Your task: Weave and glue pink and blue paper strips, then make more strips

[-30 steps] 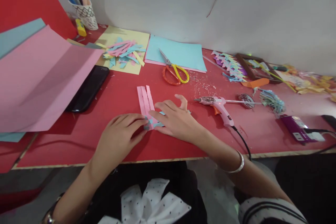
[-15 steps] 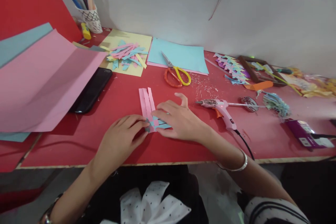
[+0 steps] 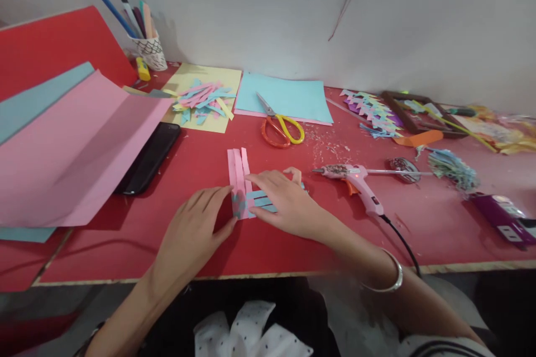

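Note:
On the red tabletop, small woven paper strips [image 3: 242, 206] form a pink and blue checkered patch. Loose pink strips [image 3: 238, 167] run away from me, and blue strips [image 3: 263, 201] stretch to the right, partly under my fingers. My left hand [image 3: 201, 215] is at the patch's left side, its fingertips and thumb spread apart at the edge. Across the blue strips lies my right hand [image 3: 285, 198], thumb and fingers apart, index tip by the pink strips. Beyond them rest scissors [image 3: 282, 122] with red and yellow handles.
A pink glue gun [image 3: 354, 178] with a black cord lies at right. Large paper sheets [image 3: 75, 150] overhang a black phone [image 3: 148, 159] at left. Behind are cut paper strips [image 3: 205, 97], blue paper [image 3: 288, 95], a pen cup [image 3: 151, 51] and a wooden frame [image 3: 419, 114].
My left fingers have opened away from their pinch on the patch's edge. The right hand has shifted slightly, showing more of the blue strips. The whole view has tilted up a little.

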The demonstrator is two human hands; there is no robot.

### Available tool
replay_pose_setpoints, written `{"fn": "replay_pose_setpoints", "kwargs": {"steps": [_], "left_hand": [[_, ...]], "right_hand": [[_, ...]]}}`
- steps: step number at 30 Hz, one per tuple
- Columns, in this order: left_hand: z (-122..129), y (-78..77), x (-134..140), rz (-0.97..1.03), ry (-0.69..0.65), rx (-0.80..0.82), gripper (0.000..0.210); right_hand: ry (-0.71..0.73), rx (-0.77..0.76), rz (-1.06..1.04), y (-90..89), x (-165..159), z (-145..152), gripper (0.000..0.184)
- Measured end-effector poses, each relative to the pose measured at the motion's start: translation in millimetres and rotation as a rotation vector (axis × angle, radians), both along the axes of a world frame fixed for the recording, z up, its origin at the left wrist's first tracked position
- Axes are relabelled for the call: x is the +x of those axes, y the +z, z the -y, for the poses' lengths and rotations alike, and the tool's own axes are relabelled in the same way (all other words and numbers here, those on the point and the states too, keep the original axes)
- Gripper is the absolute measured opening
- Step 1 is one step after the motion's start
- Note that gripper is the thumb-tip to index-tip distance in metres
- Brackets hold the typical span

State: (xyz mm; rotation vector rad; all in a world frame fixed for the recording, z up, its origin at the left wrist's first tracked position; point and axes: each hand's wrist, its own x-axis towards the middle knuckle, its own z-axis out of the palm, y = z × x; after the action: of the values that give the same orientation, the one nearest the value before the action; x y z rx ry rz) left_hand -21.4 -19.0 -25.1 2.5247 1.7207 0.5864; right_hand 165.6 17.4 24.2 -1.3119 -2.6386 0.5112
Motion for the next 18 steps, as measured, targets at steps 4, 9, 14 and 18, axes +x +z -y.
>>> {"fn": "replay_pose_setpoints", "kwargs": {"steps": [4, 9, 14, 18], "left_hand": [[-6, 3.9, -2, -0.116, 0.04, 0.015, 0.035], [-24, 16.8, -8, -0.185, 0.084, -0.075, 0.033], [-44, 35.6, -10, -0.257, 0.093, -0.176, 0.029], [-57, 35.5, -7, -0.175, 0.019, -0.214, 0.031]], "right_hand": [[-0.095, 0.11, -0.088, -0.2, 10, -4, 0.031], [-0.258, 0.361, -0.129, 2.5, 27, -15, 0.022], [-0.281, 0.643, -0.024, 7.7, 42, -23, 0.026], [-0.359, 0.713, 0.122, 17.9, 45, -22, 0.028]]}}
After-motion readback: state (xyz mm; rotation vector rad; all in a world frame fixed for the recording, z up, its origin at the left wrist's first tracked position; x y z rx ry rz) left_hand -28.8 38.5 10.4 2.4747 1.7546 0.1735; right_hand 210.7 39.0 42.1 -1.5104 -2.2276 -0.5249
